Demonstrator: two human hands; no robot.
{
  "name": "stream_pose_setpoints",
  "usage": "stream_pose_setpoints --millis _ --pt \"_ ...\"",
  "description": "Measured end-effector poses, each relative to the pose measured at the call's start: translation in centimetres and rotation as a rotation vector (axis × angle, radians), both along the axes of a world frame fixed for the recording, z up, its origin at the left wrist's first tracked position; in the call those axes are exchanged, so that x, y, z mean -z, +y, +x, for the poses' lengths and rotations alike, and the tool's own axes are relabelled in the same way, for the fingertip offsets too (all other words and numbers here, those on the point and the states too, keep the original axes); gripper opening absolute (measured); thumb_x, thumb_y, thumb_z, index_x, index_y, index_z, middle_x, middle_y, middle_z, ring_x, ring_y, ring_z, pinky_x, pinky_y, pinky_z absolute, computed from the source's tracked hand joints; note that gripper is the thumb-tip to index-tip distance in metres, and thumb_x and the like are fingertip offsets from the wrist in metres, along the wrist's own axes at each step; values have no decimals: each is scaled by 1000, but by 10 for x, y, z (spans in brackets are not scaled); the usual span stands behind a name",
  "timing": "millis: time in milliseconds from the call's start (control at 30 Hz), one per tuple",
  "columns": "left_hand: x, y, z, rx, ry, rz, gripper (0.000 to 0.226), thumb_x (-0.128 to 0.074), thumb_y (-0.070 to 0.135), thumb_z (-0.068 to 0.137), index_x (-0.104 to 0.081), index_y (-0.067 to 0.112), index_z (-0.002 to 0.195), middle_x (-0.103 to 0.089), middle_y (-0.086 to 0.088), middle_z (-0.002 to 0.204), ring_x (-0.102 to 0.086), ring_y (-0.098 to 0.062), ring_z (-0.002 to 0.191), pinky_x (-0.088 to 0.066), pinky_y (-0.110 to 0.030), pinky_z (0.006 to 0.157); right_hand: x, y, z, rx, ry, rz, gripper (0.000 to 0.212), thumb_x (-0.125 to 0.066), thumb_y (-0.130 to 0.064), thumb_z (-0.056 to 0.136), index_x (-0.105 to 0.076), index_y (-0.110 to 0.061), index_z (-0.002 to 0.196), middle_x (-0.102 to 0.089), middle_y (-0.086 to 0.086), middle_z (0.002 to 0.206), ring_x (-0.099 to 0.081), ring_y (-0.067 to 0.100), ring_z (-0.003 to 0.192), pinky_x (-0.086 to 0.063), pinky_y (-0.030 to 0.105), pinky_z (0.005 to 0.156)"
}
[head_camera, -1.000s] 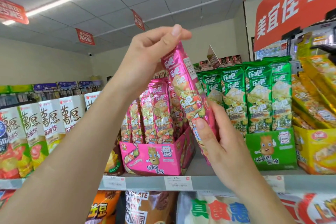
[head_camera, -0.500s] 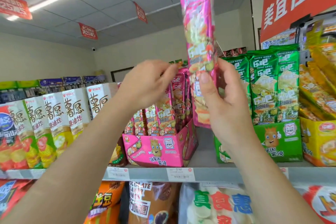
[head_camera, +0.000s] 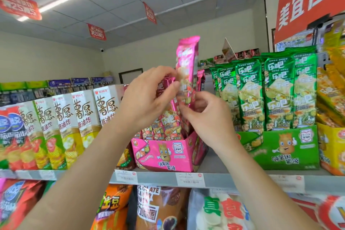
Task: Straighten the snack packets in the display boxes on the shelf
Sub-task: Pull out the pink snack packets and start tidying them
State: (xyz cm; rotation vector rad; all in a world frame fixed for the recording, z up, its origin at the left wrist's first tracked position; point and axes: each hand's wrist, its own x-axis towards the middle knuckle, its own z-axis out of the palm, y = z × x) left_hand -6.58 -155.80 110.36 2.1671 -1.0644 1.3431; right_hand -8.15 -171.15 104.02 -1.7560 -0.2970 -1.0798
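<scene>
A pink display box [head_camera: 169,152] stands on the shelf with several pink snack packets [head_camera: 169,125] upright in it. One pink packet [head_camera: 186,65] sticks up above the others, its lower end down among them at the box's right side. My right hand [head_camera: 205,119] pinches this packet low down. My left hand [head_camera: 147,97] grips the tops of the packets just left of it, thumb against the raised packet. To the right, a green display box [head_camera: 283,147] holds upright green packets [head_camera: 278,91].
White and gold snack cartons [head_camera: 82,117] line the shelf to the left. A yellow box [head_camera: 332,145] of leaning yellow packets is at the far right. The grey shelf edge [head_camera: 160,178] carries price tags. Large bags fill the shelf below.
My right hand has brought the pink packet down from high above the box into the row. My left hand has shifted right to hold the neighbouring packet tops.
</scene>
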Motion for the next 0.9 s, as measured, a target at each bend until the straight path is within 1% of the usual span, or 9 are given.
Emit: stream_pose_setpoints --millis 100,167,267,400,500,600,733,833,900 --pt "2 0 -1 -8 47 -72 62 -59 49 89 -35 32 143 -50 9 126 -42 6 110 -37 -18 84 0 -3 -2 98 144 -265 18 -70 -40 82 -68 -23 78 -67 -12 63 -62 4 61 -47 22 54" --pt "-3 -3 -4 -53 84 -59 76 -64 50 86 -26 37 150 -47 9 139 -41 5 119 -38 -19 92 -2 -4 -4 84 258 -412 22 -65 -38 85 -68 -17 77 -68 -5 67 -64 14 64 -48 25 54" --pt "-13 -10 -9 -103 183 -53 62 -67 53 84 -47 35 140 -65 6 121 -65 -14 98 -52 -36 91 -8 -10 -12 2 420 -509 24 -60 -33 86 -69 -11 86 -72 2 79 -67 20 72 -56 38 66" --pt "-11 -17 -11 -149 251 -120 49 -70 51 82 -66 21 121 -72 0 104 -63 -16 73 -57 -38 80 -18 -13 -27 -4 554 -613 21 -54 -27 92 -63 -10 84 -70 7 79 -68 25 72 -58 42 70" --pt "-7 -19 -10 -154 160 -156 43 -71 45 82 -70 16 113 -70 -1 110 -62 -15 89 -47 -26 82 -33 -13 -31 254 312 -600 19 -51 -19 96 -65 -11 86 -67 6 80 -65 23 72 -56 39 73" --pt "-5 -18 -9 -126 106 -166 36 -72 41 82 -73 14 105 -70 2 105 -56 -7 92 -38 -22 79 -58 -12 -24 447 20 -499 28 -52 -12 95 -57 -8 122 -57 9 116 -58 26 101 -45 34 83" --pt "-4 -16 -11 -74 93 -187 26 -75 36 82 -74 15 96 -70 3 95 -59 -9 84 -46 -26 74 -65 -3 -7 471 118 -712 37 -55 -10 94 -49 -5 130 -43 12 133 -39 28 122 -34 37 101" --pt "-4 -14 -13 -60 94 -188 21 -75 35 81 -74 17 92 -70 2 89 -62 -13 80 -52 -34 72 -57 -2 -2 458 123 -748 39 -55 -13 94 -46 -13 132 -42 13 134 -33 31 123 -31 38 100" --pt "-4 -11 -14 -53 97 -186 19 -75 35 81 -73 19 91 -69 2 86 -62 -14 77 -51 -36 70 -55 -4 -2 347 77 -667 43 -58 -11 92 -43 -22 130 -48 9 124 -41 29 115 -37 37 91"
